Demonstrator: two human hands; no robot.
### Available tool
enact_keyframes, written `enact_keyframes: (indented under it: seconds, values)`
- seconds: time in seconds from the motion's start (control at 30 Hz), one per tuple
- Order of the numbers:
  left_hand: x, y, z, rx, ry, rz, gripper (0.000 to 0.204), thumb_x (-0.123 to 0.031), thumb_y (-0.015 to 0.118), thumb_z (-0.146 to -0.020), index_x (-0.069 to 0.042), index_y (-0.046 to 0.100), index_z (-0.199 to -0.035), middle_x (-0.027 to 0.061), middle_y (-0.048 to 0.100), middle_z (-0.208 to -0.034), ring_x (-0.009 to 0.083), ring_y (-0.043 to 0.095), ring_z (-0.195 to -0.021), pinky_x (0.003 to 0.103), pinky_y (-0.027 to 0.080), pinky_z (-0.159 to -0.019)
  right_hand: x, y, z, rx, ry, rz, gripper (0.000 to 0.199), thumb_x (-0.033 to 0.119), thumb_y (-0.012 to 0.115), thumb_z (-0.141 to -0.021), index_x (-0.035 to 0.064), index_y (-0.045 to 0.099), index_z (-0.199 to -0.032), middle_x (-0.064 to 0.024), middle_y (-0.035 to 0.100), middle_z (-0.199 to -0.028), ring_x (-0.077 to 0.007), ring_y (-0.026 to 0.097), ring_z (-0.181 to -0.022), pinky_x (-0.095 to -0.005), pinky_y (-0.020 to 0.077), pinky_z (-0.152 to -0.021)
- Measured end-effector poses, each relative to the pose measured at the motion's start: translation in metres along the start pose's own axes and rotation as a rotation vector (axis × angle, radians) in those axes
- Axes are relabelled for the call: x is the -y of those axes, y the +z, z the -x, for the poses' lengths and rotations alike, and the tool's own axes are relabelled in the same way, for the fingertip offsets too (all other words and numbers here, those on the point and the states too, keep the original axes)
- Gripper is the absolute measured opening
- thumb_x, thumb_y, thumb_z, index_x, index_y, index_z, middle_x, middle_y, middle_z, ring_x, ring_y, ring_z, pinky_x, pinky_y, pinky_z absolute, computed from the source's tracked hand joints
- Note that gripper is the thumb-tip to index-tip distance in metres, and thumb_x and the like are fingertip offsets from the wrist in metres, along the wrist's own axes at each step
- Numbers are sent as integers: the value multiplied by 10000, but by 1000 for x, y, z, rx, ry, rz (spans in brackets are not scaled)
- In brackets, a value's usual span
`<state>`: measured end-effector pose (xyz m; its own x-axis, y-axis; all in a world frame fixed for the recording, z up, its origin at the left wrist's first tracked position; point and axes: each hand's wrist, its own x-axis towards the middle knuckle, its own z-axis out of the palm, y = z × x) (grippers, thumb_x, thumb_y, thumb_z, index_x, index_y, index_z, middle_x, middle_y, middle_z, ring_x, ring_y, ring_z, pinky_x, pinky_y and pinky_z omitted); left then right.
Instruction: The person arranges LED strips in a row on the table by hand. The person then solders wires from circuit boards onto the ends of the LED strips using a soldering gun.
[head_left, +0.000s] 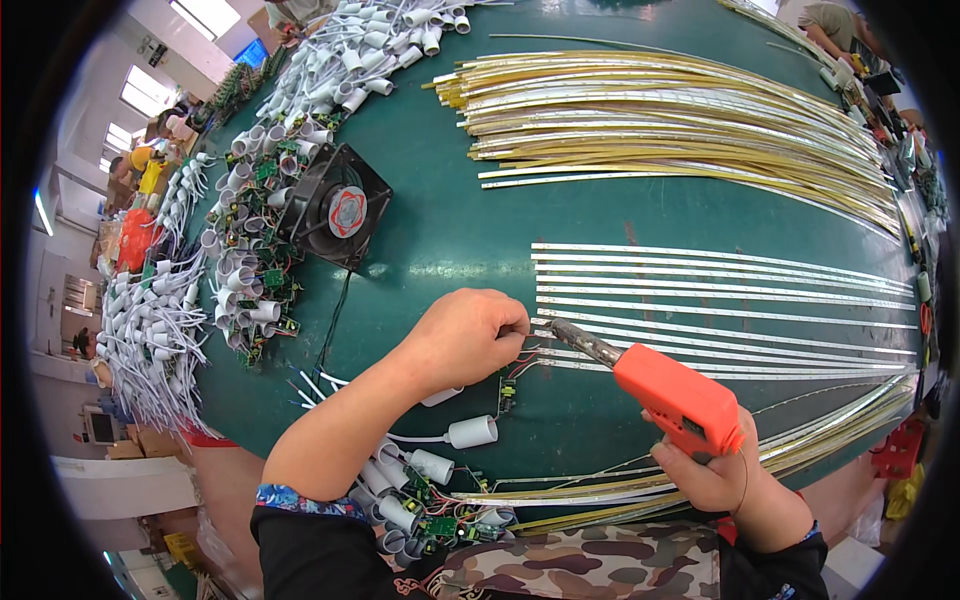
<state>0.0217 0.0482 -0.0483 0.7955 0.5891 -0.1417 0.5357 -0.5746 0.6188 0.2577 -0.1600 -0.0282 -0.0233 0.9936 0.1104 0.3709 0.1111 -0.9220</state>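
My right hand grips a red soldering gun by its handle. The gun's metal tip meets the left end of one of the thin white LED strips laid side by side on the green table. Just left of that tip, my left hand is pinched closed on what looks like a thin wire at the strip's end; its fingertips partly hide it. Below this hand, a small green circuit board has thin wires running to nearby strip ends. A white cylindrical lamp cap with a white cable lies beneath.
A black fan stands left of my left hand. Piled lamp caps and boards line the table's left side. A thick bundle of strips lies at the back. More caps and strips sit by my lap. Other people are farther off.
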Motion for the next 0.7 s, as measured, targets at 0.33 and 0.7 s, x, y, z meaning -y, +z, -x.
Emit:
enact_keyframes:
  seconds: [0.33, 0.7]
  values:
    - [-1, 0, -1, 3, -15, -9, 78, -89, 645, -766, -40, 680, -815, 110, 662, -790, 288, 637, -727, 362, 508, -663, -1, -1, 1, -14, -18, -25, 535, 109, 726, -801, -41, 521, -1271, -80, 626, -813, -202, 599, -656, -315, 493, -632]
    - [-5, -2, -2, 19, -39, -15, 95, -88, 647, -768, -33, 690, -831, 114, 659, -784, 280, 637, -713, 356, 506, -655, -5, -2, 3, -35, 15, -52, 542, 108, 739, -780, -31, 533, -1262, -73, 615, -775, -209, 582, -629, -315, 481, -616]
